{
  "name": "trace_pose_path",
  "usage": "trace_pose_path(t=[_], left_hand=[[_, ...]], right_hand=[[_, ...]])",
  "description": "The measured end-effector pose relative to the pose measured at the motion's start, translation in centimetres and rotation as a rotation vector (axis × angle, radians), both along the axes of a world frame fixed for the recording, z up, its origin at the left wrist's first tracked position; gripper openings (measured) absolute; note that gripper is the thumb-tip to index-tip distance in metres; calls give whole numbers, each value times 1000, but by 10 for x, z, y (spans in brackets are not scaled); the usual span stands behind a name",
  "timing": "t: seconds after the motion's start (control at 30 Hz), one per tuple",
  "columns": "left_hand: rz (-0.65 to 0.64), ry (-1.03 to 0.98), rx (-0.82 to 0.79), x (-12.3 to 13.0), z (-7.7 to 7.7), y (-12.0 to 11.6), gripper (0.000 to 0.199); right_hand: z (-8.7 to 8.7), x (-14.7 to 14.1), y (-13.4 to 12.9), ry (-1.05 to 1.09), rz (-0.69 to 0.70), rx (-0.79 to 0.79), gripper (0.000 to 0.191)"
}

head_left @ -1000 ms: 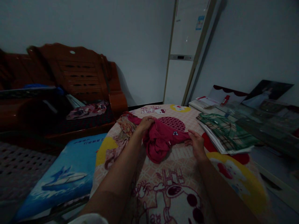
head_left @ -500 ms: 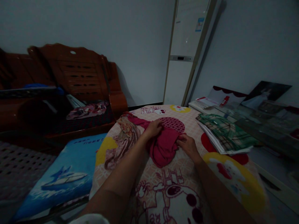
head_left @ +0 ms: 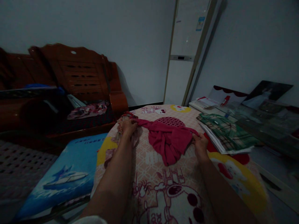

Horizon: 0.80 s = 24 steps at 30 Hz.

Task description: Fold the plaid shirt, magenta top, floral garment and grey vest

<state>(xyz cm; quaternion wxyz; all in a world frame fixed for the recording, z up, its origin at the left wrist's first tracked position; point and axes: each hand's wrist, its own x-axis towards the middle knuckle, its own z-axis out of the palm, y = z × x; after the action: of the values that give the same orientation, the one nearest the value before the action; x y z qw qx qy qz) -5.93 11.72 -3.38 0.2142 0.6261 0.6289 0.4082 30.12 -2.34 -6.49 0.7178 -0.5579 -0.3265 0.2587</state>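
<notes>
A crumpled dark-pink garment (head_left: 169, 140) lies bunched on the patterned cloth (head_left: 149, 165) covering the surface before me. My left hand (head_left: 129, 127) grips its long narrow end on the left. On the opposite side, my right hand (head_left: 200, 143) pinches its right edge. The fabric stretches between both hands, with its middle hanging in folds toward me. Beside and partly beneath my left forearm is a beige and pinkish patterned garment (head_left: 135, 140), largely hidden by the arm.
A folded green plaid cloth (head_left: 224, 130) rests on papers to the right, near a glass-topped cabinet (head_left: 261, 121). A wooden sofa (head_left: 81, 77) stands at the left behind a blue boat-print cover (head_left: 67, 174). A tall white air conditioner (head_left: 179, 74) is at the back.
My left hand has moved left to the garment's narrow end, and my right hand has shifted right. The dark-pink garment is spread wider between them.
</notes>
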Motion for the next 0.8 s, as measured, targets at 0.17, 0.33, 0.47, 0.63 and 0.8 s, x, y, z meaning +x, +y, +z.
trace_pose_path(t=[0.17, 0.33, 0.47, 0.63, 0.8], left_hand=[[-330, 193, 102, 51, 13, -13, 50], [-616, 388, 186, 103, 24, -43, 68], [-808, 366, 296, 122, 35, -61, 78], [-1036, 220, 253, 133, 44, -71, 39], [-880, 47, 109, 132, 48, -70, 9]], right_hand=[[3, -2, -2, 10, 96, 11, 23], [24, -20, -11, 174, 384, 106, 22], [39, -30, -17, 279, 630, 158, 20], [43, -33, -17, 241, 632, 132, 24], [43, -29, -18, 203, 585, 110, 42]])
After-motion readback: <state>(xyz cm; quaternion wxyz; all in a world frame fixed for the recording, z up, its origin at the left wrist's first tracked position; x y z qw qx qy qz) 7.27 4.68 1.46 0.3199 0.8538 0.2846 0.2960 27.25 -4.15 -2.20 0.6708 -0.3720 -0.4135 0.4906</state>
